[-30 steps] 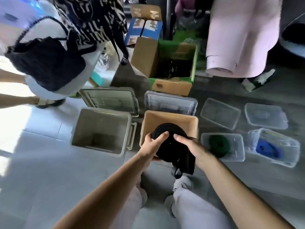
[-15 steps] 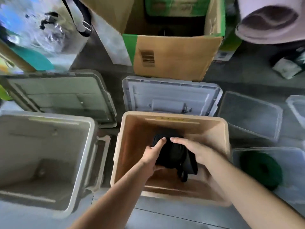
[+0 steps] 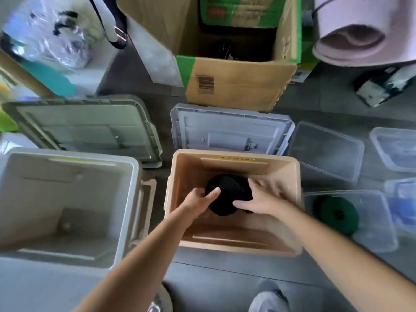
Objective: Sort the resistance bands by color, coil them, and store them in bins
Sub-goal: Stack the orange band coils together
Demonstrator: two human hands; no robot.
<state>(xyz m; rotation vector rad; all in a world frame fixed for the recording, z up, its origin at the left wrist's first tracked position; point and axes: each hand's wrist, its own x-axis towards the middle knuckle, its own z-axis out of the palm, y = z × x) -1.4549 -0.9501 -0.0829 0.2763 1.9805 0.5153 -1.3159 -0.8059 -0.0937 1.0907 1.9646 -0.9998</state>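
Observation:
A coiled black resistance band (image 3: 228,192) sits low inside the tan bin (image 3: 234,155) at the centre. My left hand (image 3: 198,200) grips its left side, thumb on top. My right hand (image 3: 261,198) holds its right side, thumb across the lower edge, fingers blurred behind the coil. A coiled green band (image 3: 336,213) lies in a clear bin (image 3: 380,240) to the right. A blue band (image 3: 403,209) shows dimly in another clear bin at the far right edge.
An open grey bin (image 3: 132,199) stands to the left, its lid (image 3: 85,129) behind it. A grey-blue lid (image 3: 231,129) and clear lids (image 3: 326,149) lie behind the bins. Behind them are an open cardboard box (image 3: 238,84) and a rolled pink mat (image 3: 360,34).
Both hands lowered the black coil from above the tan bin's rim down into the bin. The camera moved closer and tilted down over the bins.

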